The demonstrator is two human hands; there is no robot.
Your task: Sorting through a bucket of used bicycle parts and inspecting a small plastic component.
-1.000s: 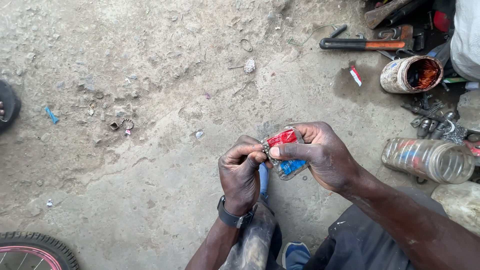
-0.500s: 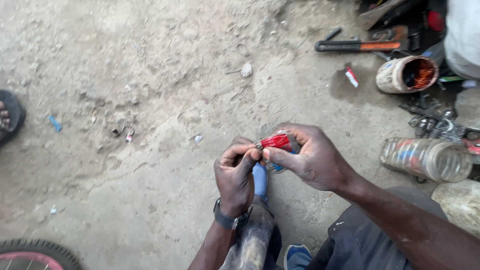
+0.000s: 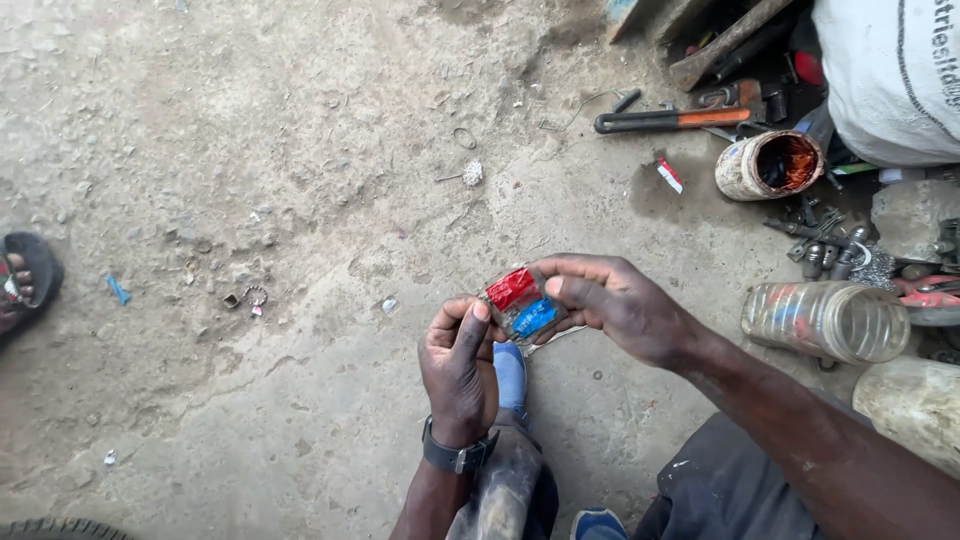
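Note:
Both my hands hold one small clear plastic sachet point(image 3: 521, 303) with a red patch and a blue patch, over a dusty concrete floor. My right hand point(image 3: 615, 305) grips it from the right, thumb on top and fingers behind. My left hand point(image 3: 460, 365) pinches its left edge between thumb and fingers; a dark watch sits on that wrist. My knee and a blue shoe point(image 3: 511, 375) lie directly below the sachet.
At the right lie a clear plastic jar point(image 3: 825, 320) on its side, a rusty tin point(image 3: 768, 165) with orange paste, an orange-handled hammer point(image 3: 672, 119), loose bolts and tools, and a white sack point(image 3: 888, 75). Another person's sandalled foot point(image 3: 22, 285) is at the left edge.
The sachet has turned flatter toward the camera, showing both its red and blue patches. My left thumb has shifted along its left edge. The view has drifted slightly.

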